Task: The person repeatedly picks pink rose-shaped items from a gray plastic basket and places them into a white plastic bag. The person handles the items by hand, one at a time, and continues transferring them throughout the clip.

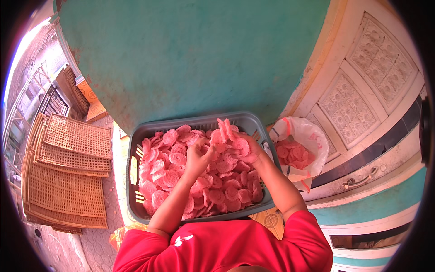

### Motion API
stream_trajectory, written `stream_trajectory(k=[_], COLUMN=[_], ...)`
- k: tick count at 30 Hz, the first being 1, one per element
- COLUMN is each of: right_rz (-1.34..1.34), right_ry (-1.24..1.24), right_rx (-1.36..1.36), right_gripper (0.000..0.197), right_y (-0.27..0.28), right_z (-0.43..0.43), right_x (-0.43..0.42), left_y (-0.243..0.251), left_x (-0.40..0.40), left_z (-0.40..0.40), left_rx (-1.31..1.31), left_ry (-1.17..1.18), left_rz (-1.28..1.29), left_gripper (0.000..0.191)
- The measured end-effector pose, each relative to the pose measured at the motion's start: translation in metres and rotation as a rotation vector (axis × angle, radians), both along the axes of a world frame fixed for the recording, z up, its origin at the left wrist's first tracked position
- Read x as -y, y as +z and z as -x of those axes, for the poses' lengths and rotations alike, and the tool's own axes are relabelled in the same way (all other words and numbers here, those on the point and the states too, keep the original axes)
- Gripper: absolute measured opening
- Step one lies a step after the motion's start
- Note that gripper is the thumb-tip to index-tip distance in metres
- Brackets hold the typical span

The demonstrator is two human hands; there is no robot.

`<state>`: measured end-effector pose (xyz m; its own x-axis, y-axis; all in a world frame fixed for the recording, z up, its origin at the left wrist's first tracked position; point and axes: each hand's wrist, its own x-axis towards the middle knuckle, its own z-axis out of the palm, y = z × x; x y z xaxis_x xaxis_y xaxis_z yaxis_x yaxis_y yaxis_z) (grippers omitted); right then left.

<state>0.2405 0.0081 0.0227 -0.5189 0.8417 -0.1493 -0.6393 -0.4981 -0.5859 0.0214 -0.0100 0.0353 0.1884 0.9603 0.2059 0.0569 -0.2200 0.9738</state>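
A grey plastic laundry-style basket (255, 126) in front of me is heaped with pink, round, coiled crackers (177, 158). My right hand (252, 149), palm up over the basket's right half, holds several of these crackers, some standing on edge above the fingers. Beside it, my left hand (198, 158) reaches into the heap near the middle, thumb stretched towards the crackers in the right hand. The left fingertips are partly hidden among the crackers, so their grip is unclear.
Right of the basket stands a translucent plastic bag (317, 136) holding more pink crackers. Woven bamboo trays (68, 193) are stacked at left. A green wall (190, 61) rises just behind the basket; a door with a handle (360, 182) is at right. An orange-yellow plastic bag (117, 236) lies by my left side.
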Motion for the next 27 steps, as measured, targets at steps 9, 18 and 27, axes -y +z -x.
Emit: stream_trajectory(k=[9, 18, 27], right_rz=[-0.09, -0.502, -0.296], right_ry=[-0.154, -0.454, -0.757], right_rx=[0.157, 0.717, 1.967], right_gripper=[0.035, 0.036, 0.046], right_y=[0.044, 0.072, 0.078], right_z=[-0.005, -0.055, -0.179], right_x=[0.01, 0.049, 0.118], left_y=[-0.015, 0.003, 0.028], left_x=[-0.015, -0.013, -0.033], left_z=[0.007, -0.038, -0.21], left_rx=[0.576, 0.76, 0.3], left_ry=[-0.128, -0.38, -0.83], left_rz=[0.508, 0.833, 0.816], left_gripper=[0.04, 0.037, 0.059])
